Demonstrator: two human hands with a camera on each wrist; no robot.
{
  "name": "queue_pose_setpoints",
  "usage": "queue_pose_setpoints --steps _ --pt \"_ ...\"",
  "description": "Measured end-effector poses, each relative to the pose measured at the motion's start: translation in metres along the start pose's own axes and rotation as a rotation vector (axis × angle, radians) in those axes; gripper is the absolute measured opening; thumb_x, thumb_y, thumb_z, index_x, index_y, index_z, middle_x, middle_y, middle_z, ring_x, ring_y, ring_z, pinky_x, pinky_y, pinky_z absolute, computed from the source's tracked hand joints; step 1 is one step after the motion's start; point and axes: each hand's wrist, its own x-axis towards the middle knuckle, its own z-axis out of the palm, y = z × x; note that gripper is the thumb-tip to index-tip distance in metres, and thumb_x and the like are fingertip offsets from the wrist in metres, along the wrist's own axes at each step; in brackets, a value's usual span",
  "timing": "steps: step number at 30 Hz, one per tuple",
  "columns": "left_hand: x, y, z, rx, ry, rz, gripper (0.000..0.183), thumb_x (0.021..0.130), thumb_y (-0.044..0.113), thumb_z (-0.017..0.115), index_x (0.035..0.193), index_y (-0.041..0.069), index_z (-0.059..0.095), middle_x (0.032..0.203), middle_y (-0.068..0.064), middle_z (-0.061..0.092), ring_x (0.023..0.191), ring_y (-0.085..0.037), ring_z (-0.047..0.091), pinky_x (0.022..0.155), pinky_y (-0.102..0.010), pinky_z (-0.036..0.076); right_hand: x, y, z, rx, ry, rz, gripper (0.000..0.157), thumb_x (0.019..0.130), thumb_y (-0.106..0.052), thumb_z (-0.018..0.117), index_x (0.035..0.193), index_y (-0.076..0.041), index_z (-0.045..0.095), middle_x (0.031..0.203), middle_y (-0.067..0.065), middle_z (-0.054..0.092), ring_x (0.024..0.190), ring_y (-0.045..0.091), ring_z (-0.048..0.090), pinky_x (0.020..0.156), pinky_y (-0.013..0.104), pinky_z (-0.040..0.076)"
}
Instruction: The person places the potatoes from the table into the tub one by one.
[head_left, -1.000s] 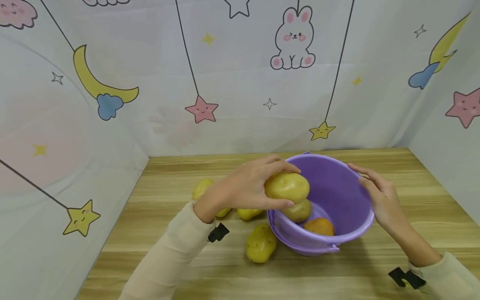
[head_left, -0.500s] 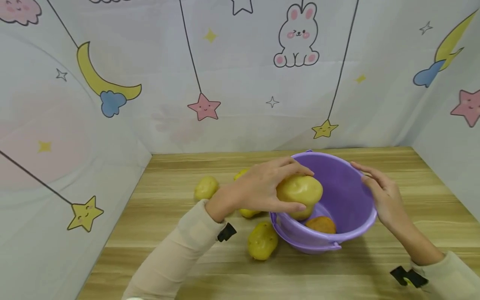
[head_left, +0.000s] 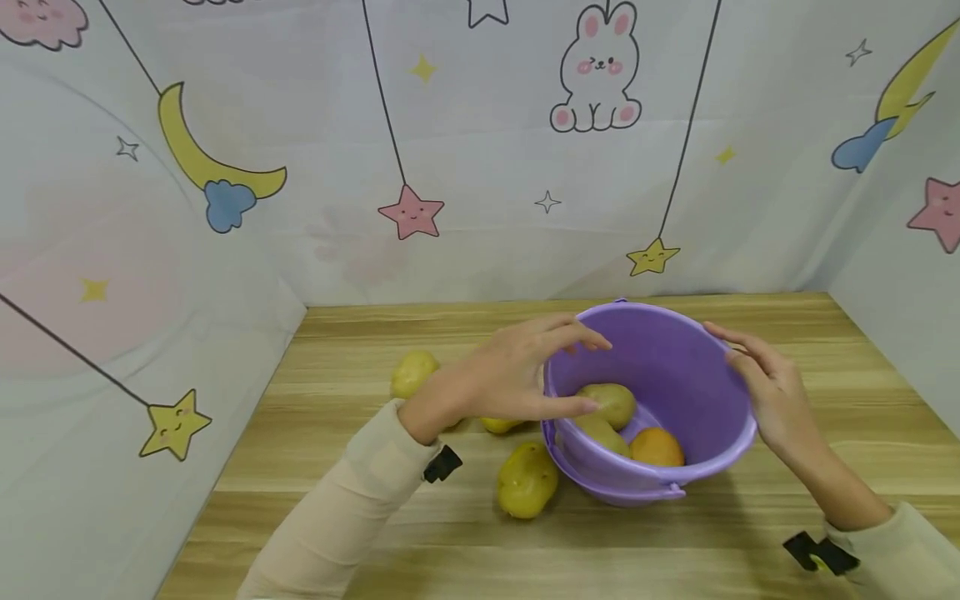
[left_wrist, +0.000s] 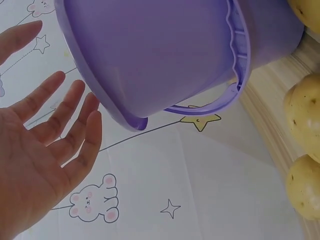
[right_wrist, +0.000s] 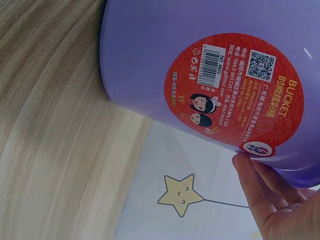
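Observation:
My left hand (head_left: 517,367) hovers over the near-left rim of a purple bucket (head_left: 675,367), its fingers spread and holding nothing. In the left wrist view that hand (left_wrist: 45,135) is beside the bucket's mouth with its palm bare. My right hand (head_left: 783,400) holds the bucket's right rim, and in the right wrist view its fingers touch the outer wall near the red label (right_wrist: 235,95). Inside the tilted bucket lie a yellow potato (head_left: 613,406), another potato (head_left: 602,435) partly behind the rim, and an orange-coloured round piece (head_left: 657,447).
Outside the bucket, a potato (head_left: 527,481) lies by its left side on the wooden table (head_left: 450,533). Another potato (head_left: 414,373) sits farther left, and one (head_left: 501,425) is partly hidden under my left hand. A printed white cloth (head_left: 487,233) hangs behind the table.
My left hand carried a potato over the bucket and let it go. That potato is now inside, and the orange piece there has shifted slightly right. The right hand stays on the rim.

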Motion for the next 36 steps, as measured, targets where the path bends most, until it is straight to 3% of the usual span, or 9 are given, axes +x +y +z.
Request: queue_pose_setpoints --steps 7,18,28,36 --pt "-0.010 -0.005 -0.006 -0.046 0.028 -0.001 0.055 0.089 0.043 0.072 0.134 0.016 0.057 0.131 0.003 0.055 0.111 -0.012 0.054 0.093 -0.028 0.045 -0.001 0.000 0.000 -0.002 -0.011 0.003 0.037 0.107 -0.012 0.042 0.141 -0.006 0.057 0.100 -0.015 0.069 0.077 0.008 0.069 0.060 0.024 0.056" --pt "-0.035 -0.021 -0.021 -0.102 0.080 -0.067 0.049 0.093 0.038 0.069 0.136 0.017 0.057 0.131 0.006 0.057 0.112 -0.010 0.053 0.095 -0.033 0.045 0.000 0.000 0.001 -0.010 0.005 -0.001 0.036 0.106 -0.011 0.044 0.139 -0.006 0.058 0.108 -0.020 0.068 0.081 0.004 0.068 0.063 0.021 0.055" --pt "-0.056 -0.034 -0.035 -0.028 0.122 -0.185 0.042 0.097 0.033 0.065 0.135 0.017 0.057 0.128 0.006 0.058 0.110 -0.012 0.055 0.090 -0.036 0.049 0.000 0.000 0.001 -0.003 0.008 -0.017 0.036 0.106 -0.009 0.044 0.138 -0.003 0.059 0.106 -0.018 0.068 0.081 0.004 0.068 0.063 0.020 0.055" --pt "-0.068 -0.045 -0.041 -0.015 0.145 -0.207 0.040 0.098 0.027 0.065 0.136 0.015 0.057 0.128 0.000 0.058 0.112 -0.018 0.055 0.093 -0.042 0.049 0.000 -0.001 0.001 0.013 0.006 -0.024 0.036 0.106 -0.009 0.044 0.138 -0.003 0.058 0.105 -0.017 0.069 0.081 0.005 0.069 0.062 0.021 0.055"
